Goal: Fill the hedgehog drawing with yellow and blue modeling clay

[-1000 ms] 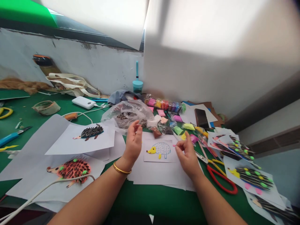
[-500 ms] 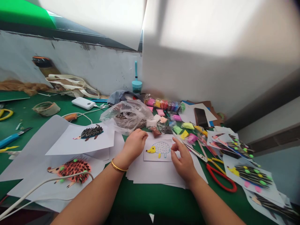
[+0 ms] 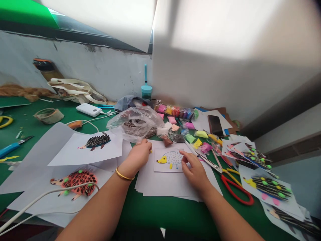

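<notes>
A card with a hedgehog drawing point(image 3: 173, 160) lies on a stack of white paper point(image 3: 160, 185). The hedgehog's face and one leg are yellow; its body is an outlined shape with small marks, and the other leg is a bare outline. My left hand point(image 3: 139, 154), with a gold bangle at the wrist, is closed to the left of the card. A small yellow bit of modelling clay point(image 3: 150, 151) peeks out at its fingertips. Over the card's right edge rests my right hand point(image 3: 194, 169), thumb and forefinger apart, holding nothing visible.
Behind the card are a plastic bag of striped seeds point(image 3: 135, 124) and several coloured clay packets point(image 3: 190, 126). Red-handled scissors point(image 3: 237, 189) lie at right beside finished hedgehog pictures point(image 3: 269, 187). More pictures point(image 3: 80, 182) and a white cable point(image 3: 47, 195) occupy the left.
My left hand has moved left and slightly down, away from the card, and the yellow bit now shows at its fingers. My right hand has shifted slightly left over the card's edge.
</notes>
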`<control>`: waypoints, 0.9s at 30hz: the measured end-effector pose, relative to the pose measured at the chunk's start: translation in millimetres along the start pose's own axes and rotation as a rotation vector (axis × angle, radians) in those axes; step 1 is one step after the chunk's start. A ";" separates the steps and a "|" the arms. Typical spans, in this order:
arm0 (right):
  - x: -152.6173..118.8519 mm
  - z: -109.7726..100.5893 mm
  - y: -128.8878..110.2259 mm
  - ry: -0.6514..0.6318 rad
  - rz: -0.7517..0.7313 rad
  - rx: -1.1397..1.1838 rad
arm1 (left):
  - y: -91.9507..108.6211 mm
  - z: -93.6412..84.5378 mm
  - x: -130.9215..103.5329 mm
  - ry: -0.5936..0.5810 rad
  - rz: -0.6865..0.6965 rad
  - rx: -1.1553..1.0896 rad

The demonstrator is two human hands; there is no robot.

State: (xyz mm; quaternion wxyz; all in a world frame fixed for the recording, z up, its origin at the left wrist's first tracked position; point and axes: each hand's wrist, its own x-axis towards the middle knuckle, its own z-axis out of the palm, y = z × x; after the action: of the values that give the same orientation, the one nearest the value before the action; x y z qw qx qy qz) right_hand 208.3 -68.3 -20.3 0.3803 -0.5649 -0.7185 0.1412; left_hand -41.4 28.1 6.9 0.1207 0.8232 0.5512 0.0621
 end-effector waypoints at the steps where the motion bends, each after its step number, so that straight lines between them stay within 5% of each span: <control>1: 0.1 0.0 0.4 0.002 0.002 0.002 | 0.2 -0.2 0.1 -0.002 0.001 0.008; 9: 0.0 2.2 3.9 -0.020 -0.084 -0.053 | 16.8 -10.8 -1.7 0.169 -0.069 -0.009; 12: -2.0 4.7 3.5 -0.093 -0.174 -0.108 | 27.2 -6.9 -3.8 0.243 0.015 -0.169; 27: -4.8 10.3 1.7 -0.180 -0.224 -0.214 | 30.9 13.0 0.2 0.145 0.057 -0.203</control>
State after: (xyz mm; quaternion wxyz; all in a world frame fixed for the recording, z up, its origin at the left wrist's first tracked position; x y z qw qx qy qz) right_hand 202.7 -69.8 -30.1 0.2655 -0.5034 -0.8192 0.0707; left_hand -10.7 15.4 2.6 0.1616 0.8153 0.5259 0.1804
